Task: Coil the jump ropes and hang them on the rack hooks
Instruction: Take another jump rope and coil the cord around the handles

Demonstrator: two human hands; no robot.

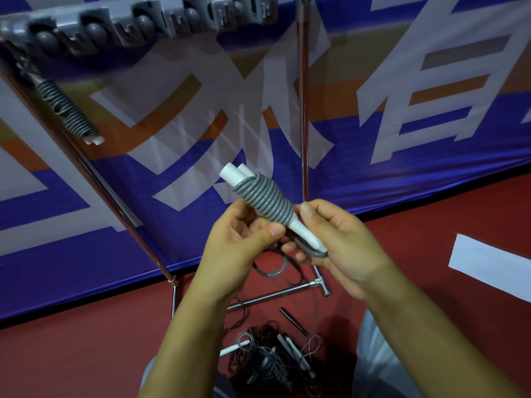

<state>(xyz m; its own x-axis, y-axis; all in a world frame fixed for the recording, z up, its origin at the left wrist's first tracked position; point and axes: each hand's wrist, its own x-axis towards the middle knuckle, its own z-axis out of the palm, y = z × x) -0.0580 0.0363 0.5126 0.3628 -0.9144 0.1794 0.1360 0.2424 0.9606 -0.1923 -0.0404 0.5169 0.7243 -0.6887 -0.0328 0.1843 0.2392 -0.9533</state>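
Head view shows a grey jump rope wound tight round its white handles [265, 198], held up between both hands. Left hand [244, 239] and right hand [336, 239] both pinch it. Tuck the loose end snugly, then hang it on the grey rack hooks [138, 24].

grey cord [265, 198] coiled round white handles [234, 173], centre frame. second grey-white rope [70, 113] upper left. grey hook rail [138, 23] top. banner [402, 116] blue, white, orange. floor [86, 354] dark red.
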